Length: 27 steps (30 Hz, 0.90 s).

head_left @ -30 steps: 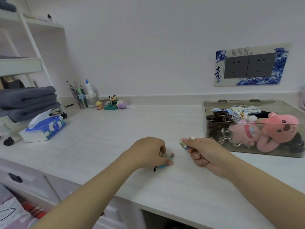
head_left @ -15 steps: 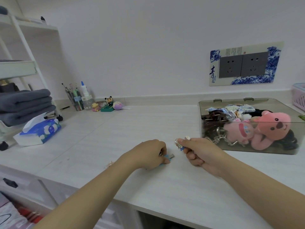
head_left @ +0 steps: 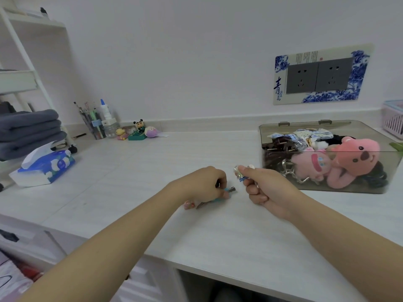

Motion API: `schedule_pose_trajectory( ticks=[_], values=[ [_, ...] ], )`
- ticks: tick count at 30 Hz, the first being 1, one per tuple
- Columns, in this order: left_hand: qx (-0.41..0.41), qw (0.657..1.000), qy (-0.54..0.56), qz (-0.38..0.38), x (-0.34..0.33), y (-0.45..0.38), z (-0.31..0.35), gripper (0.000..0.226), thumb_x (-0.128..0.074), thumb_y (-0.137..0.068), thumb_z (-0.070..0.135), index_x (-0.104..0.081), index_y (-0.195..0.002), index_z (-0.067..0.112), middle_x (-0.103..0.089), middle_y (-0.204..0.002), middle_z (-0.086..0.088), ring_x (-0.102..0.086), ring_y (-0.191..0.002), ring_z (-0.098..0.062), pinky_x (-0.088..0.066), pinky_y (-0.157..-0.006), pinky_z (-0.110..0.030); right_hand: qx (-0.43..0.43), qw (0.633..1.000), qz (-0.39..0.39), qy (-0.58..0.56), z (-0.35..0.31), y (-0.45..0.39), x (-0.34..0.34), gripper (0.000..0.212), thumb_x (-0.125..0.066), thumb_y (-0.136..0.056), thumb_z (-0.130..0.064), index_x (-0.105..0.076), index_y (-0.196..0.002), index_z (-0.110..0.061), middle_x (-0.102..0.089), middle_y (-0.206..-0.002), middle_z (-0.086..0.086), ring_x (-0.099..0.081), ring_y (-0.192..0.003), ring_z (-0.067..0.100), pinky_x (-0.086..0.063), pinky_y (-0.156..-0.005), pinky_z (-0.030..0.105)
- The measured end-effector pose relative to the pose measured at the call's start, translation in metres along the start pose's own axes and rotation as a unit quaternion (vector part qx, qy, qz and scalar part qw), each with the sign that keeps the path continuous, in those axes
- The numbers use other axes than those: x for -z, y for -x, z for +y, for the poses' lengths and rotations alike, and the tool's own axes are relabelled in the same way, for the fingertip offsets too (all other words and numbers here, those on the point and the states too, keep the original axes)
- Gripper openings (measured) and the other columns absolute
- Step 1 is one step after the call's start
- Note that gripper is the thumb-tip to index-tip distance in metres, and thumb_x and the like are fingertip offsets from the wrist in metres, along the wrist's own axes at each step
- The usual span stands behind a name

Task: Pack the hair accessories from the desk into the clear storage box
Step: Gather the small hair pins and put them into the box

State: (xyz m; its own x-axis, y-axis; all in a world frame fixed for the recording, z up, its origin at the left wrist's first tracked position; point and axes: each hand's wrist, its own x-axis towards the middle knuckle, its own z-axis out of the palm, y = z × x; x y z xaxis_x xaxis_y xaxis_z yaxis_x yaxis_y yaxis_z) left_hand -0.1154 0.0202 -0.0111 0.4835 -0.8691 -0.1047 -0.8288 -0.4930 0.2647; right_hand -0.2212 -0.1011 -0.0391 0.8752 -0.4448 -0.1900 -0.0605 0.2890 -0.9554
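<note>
My left hand [head_left: 205,186] rests on the white desk [head_left: 152,171], fingers closed on a small blue hair clip [head_left: 229,190] whose metal end sticks out to the right. A pink clip [head_left: 189,205] shows under the wrist. My right hand [head_left: 261,186] is closed around small shiny hair clips [head_left: 238,172], held just above the desk, a little left of the clear storage box [head_left: 327,189]. The box stands open at the right and holds a pink plush toy [head_left: 349,162], hair ties and several clips.
A tissue pack [head_left: 43,167] lies at the left beside folded grey towels [head_left: 28,129] on a white rack. A pen cup [head_left: 93,125], a glue bottle and small figurines [head_left: 139,131] stand along the back wall. A pink basket [head_left: 393,119] sits at the far right.
Both hands have stayed near the middle of the desk; the left hand's grip on the blue clip has tightened, and a pink clip now shows under its wrist.
</note>
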Motion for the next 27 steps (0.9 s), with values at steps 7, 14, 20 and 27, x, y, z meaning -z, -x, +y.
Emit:
schedule_pose_trajectory(
  ticks=[7, 14, 20, 27],
  values=[
    [0.001, 1.000, 0.023, 0.000, 0.005, -0.013, -0.003, 0.018, -0.067, -0.083, 0.033, -0.056, -0.085, 0.019, -0.050, -0.070, 0.013, -0.046, -0.063, -0.004, -0.034, -0.054, -0.017, 0.015, 1.000, 0.016, 0.001, -0.001, -0.001, 0.002, 0.023, -0.062, -0.087, -0.026, -0.049, -0.075, -0.011, -0.043, -0.063, 0.000, -0.031, -0.037, 0.005, -0.020, -0.030, 0.014],
    [0.014, 0.991, 0.124, 0.042, 0.025, -0.008, -0.003, 0.018, -0.070, -0.081, 0.030, -0.063, -0.080, 0.013, -0.056, -0.066, 0.006, -0.046, -0.056, -0.009, -0.036, -0.048, -0.015, 0.101, 0.995, 0.026, 0.008, -0.016, 0.009, 0.000, 0.026, -0.061, -0.088, -0.022, -0.050, -0.069, -0.008, -0.043, -0.064, 0.003, -0.033, -0.037, 0.005, -0.022, -0.031, 0.014],
    [-0.020, 0.980, 0.182, 0.075, 0.054, -0.006, 0.024, 0.017, -0.070, -0.081, 0.028, -0.063, -0.076, 0.013, -0.059, -0.065, 0.004, -0.050, -0.057, -0.011, -0.040, -0.049, -0.015, 0.124, 0.991, 0.043, -0.001, -0.053, 0.028, 0.004, 0.029, -0.061, -0.088, -0.027, -0.049, -0.068, -0.010, -0.041, -0.059, 0.001, -0.029, -0.035, 0.005, -0.019, -0.031, 0.014],
    [-0.094, 0.967, 0.229, 0.068, 0.090, -0.044, 0.085, 0.016, -0.070, -0.082, 0.025, -0.062, -0.082, 0.011, -0.058, -0.066, 0.005, -0.049, -0.052, -0.006, -0.038, -0.044, -0.007, 0.207, 0.949, 0.125, 0.204, -0.119, 0.048, 0.071, 0.033, -0.061, -0.086, -0.035, -0.053, -0.065, -0.011, -0.042, -0.046, -0.001, -0.032, -0.033, 0.006, -0.028, -0.032, 0.014]
  ],
)
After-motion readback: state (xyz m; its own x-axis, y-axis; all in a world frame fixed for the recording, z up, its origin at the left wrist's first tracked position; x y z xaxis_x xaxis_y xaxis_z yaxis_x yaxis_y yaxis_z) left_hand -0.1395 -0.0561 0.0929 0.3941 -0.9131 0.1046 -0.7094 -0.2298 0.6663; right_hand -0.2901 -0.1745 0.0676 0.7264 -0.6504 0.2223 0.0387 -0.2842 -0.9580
